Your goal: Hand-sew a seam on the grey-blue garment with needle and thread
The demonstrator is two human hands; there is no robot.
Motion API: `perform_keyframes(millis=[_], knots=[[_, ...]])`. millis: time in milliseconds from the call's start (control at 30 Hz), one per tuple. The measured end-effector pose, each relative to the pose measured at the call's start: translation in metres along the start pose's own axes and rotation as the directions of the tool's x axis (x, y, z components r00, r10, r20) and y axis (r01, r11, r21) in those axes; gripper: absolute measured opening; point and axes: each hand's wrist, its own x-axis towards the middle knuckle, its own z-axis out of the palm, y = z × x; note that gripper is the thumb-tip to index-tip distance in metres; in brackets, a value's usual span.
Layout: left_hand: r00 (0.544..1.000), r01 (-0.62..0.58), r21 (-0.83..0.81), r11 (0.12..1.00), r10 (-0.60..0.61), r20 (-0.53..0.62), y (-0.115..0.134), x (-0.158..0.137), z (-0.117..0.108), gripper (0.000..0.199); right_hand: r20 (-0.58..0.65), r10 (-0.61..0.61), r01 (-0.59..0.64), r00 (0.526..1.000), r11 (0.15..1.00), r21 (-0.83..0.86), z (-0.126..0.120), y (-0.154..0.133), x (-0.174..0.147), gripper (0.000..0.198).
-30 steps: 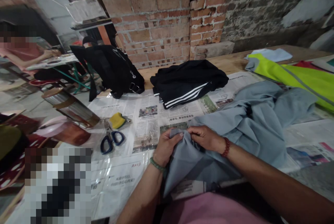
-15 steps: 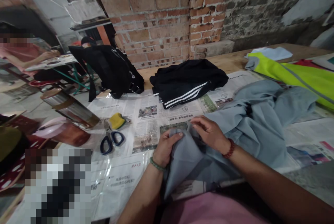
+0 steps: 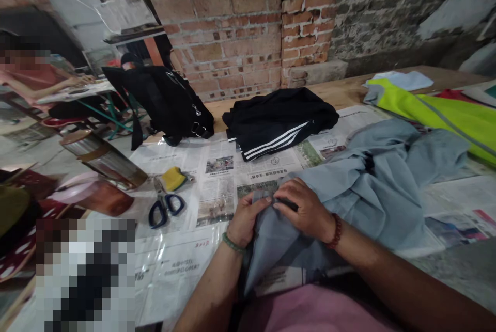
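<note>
A grey garment [image 3: 387, 182] spreads from the right of the table down to my lap. My left hand [image 3: 247, 214], with a green beaded bracelet, pinches a folded edge of it between thumb and fingers. Close beside the left thumb, my right hand [image 3: 304, 209], with a red beaded bracelet, has its thumb and fingers closed together at the same edge. Whether a needle or other small thing is between the right fingertips cannot be made out. Scissors with dark blue handles [image 3: 165, 208] lie to the left, with a yellow-green sponge-like piece [image 3: 174, 179] just behind them.
Newspaper [image 3: 182, 270] under clear plastic covers the table. Black clothing with white stripes [image 3: 281, 120] and a black bag [image 3: 170, 99] lie at the back. A steel flask [image 3: 104, 159] and a pink-lidded cup [image 3: 96, 195] stand left. A hi-vis vest [image 3: 437, 115] lies right. Another person [image 3: 39, 81] sits far left.
My right hand has moved slightly left and down, bringing its fingertips against the garment's edge beside my left thumb. Its fingers have closed together. My left hand has stayed in place.
</note>
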Motion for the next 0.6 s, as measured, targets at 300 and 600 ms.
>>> perform_keyframes(millis=[300,600], knots=[[0.997,-0.042,0.046,0.998,0.039,0.069,0.0008,0.0000,-0.0011,0.036,-0.002,0.156,-0.154,0.988,0.979,0.135,0.0032,0.0035,-0.0007,0.010],[0.998,0.000,0.094,0.996,-0.007,0.068,-0.0005,-0.0005,0.0011,0.030,0.052,0.318,-0.321,0.947,0.919,0.230,0.0007,0.0006,0.0025,0.012]])
